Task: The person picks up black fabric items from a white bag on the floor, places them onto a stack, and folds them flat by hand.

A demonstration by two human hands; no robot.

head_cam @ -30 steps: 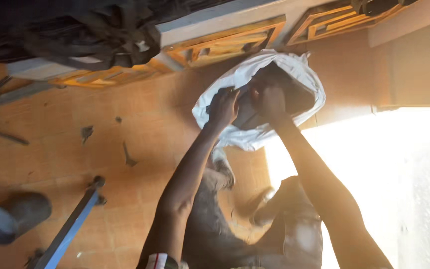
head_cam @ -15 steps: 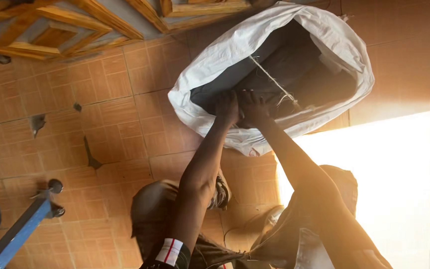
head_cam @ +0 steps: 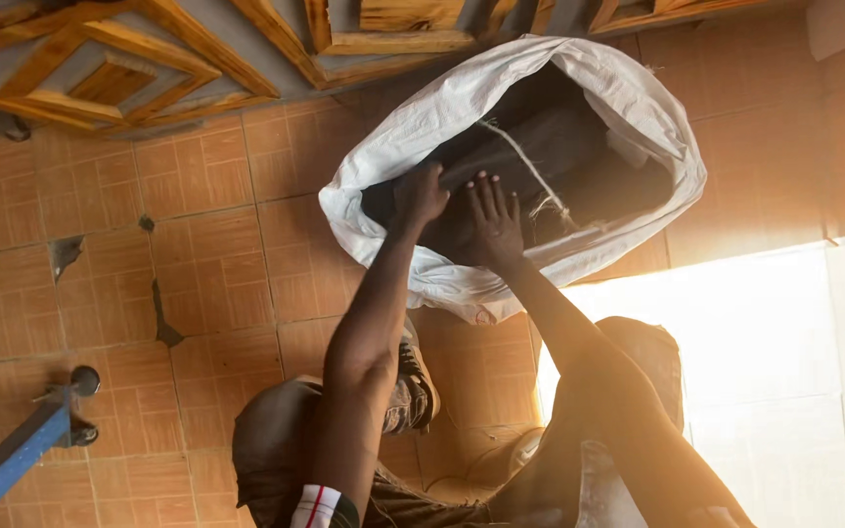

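Both arms reach away from the person into a big white woven sack (head_cam: 579, 88) that lies open on the tiled floor (head_cam: 198, 225), far from the person's knees. The mouth of the sack faces the camera, and a dark bundle (head_cam: 550, 147) fills the inside. A thin pale string (head_cam: 530, 171) runs across the dark bundle.

The left hand (head_cam: 421, 196) is curled. Its fingers bend over the near edge of the dark bundle and seem to hold it, just inside the white rim of the sack. The fingertips are hidden in the dark, so how tight the hold is cannot be told.

The right hand (head_cam: 494, 223) is open. Its fingers are spread and lie flat on the dark bundle, pointing far into the sack. It presses on the bundle and holds nothing. The two hands are close side by side but do not touch.

Near the person, a worn shoe (head_cam: 413, 386) rests on the floor between the arms. Wooden frames (head_cam: 188, 59) lie on the far side of the floor. A blue metal bar (head_cam: 12, 460) sticks in at the near left. Bright sunlight falls on the right side of the floor.
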